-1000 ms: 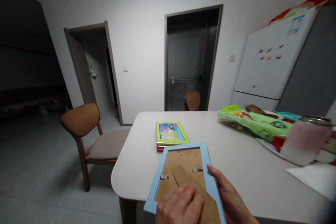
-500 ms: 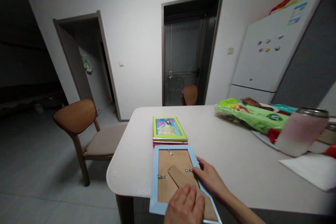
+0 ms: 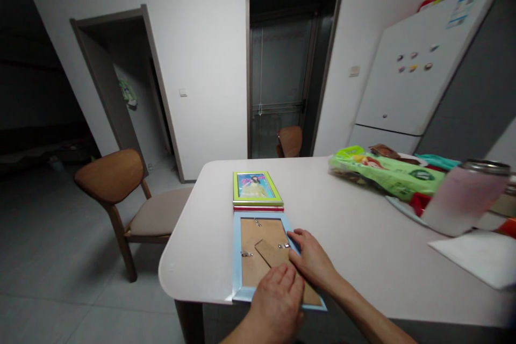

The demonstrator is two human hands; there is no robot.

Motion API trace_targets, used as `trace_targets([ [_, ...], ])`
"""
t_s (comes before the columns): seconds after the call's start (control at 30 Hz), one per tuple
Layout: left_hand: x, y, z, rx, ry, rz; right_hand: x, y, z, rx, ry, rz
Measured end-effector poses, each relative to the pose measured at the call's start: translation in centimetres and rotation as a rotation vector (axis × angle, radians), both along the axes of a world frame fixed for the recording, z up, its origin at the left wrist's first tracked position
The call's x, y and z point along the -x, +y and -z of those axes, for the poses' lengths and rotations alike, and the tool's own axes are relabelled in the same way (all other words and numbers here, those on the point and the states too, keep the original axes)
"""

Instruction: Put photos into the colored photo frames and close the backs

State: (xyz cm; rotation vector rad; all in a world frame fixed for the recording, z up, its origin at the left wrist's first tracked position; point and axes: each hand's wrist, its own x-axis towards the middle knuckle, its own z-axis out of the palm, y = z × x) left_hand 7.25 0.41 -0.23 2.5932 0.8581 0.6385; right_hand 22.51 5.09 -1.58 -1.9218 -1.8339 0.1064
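Observation:
A light-blue picture frame (image 3: 238,244) lies face down at the table's near edge, with its brown backing board (image 3: 262,234), metal clips and folded stand (image 3: 271,253) showing. Its lower end juts past the table edge. My left hand (image 3: 278,295) is closed over the frame's lower end, fingers together on the stand; the thumb is hidden. Along the right side, my right hand (image 3: 310,258) grips the frame, fingertips by the right clip. Just beyond the blue frame, a lime-green picture frame (image 3: 258,203) with a picture of a figure in a yellow dress rests on a red frame (image 3: 258,208).
On the table's right are a green plastic package (image 3: 387,172), a pink jar with a metal lid (image 3: 465,199) and white paper (image 3: 479,258). A wooden chair (image 3: 110,177) stands left of the white table (image 3: 197,247). A refrigerator (image 3: 399,86) is at the back right.
The blue frame has moved away from me toward the stacked frames and now lies straighter on the table. Both hands have moved with it. The camera view has shifted slightly.

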Motion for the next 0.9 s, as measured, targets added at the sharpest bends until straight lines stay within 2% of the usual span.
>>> trace_targets([
  [0.07,0.8,0.4,-0.4,0.046,-0.009,0.027,-0.2,0.2,-0.1,0.017,-0.021,-0.024],
  [0.13,2.3,1.1,-0.4,0.079,-0.037,-0.032,-0.3,0.3,-0.2,0.033,-0.022,-0.052],
  [0.27,5.6,3.3,0.5,0.130,-0.172,-0.448,0.0,0.3,-0.3,0.025,-0.008,-0.046],
  [0.33,6.4,4.1,1.2,0.180,-0.203,-0.548,0.2,0.5,-0.4,0.017,-0.012,-0.033],
  [0.47,6.6,4.5,1.9,0.247,-0.270,-0.566,0.5,0.6,-0.6,0.010,-0.027,-0.016],
  [0.67,6.4,4.0,1.7,0.224,-0.226,-0.600,1.3,1.2,-1.1,-0.036,-0.107,-0.045],
  [0.8,6.4,3.9,1.6,0.202,-0.180,-0.605,3.7,3.3,-1.4,-0.046,-0.128,-0.130],
  [0.9,6.4,3.9,1.7,0.208,-0.182,-0.612,5.2,5.2,-1.3,-0.020,-0.138,-0.102],
])
